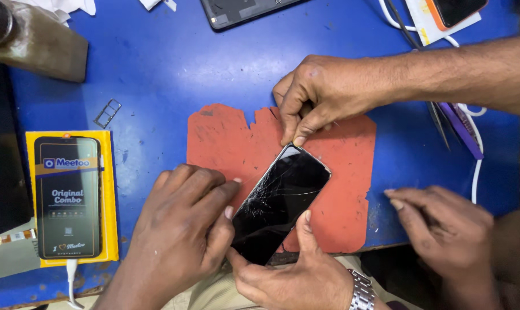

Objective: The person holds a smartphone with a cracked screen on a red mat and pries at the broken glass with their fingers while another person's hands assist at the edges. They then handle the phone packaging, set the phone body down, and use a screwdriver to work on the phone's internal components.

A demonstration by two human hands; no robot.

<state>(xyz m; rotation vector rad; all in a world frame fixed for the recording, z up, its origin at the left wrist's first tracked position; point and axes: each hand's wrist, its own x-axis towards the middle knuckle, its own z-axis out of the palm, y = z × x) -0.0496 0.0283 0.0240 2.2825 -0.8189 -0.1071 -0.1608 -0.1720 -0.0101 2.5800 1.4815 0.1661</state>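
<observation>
A black phone [280, 201] with a cracked screen lies tilted on a torn red mat [225, 138]. My left hand [179, 229] grips the phone's left long edge with its thumb and fingertips. My right hand [306, 278], with a metal watch on the wrist, holds the phone's near end with the thumb on the glass. Another person's hand [328, 92] reaches in from the right and pinches at the phone's far corner. That person's other hand [443, 229] rests at the table's right front edge.
The blue table [156, 63] carries a yellow packet with a phone screen [69, 198] at the left and a small metal card tray [107, 113]. A dark device [242, 11] lies at the far edge. At the right are an orange-edged phone [455, 8], tweezers and a purple tool [460, 126], and a white cable [476, 172].
</observation>
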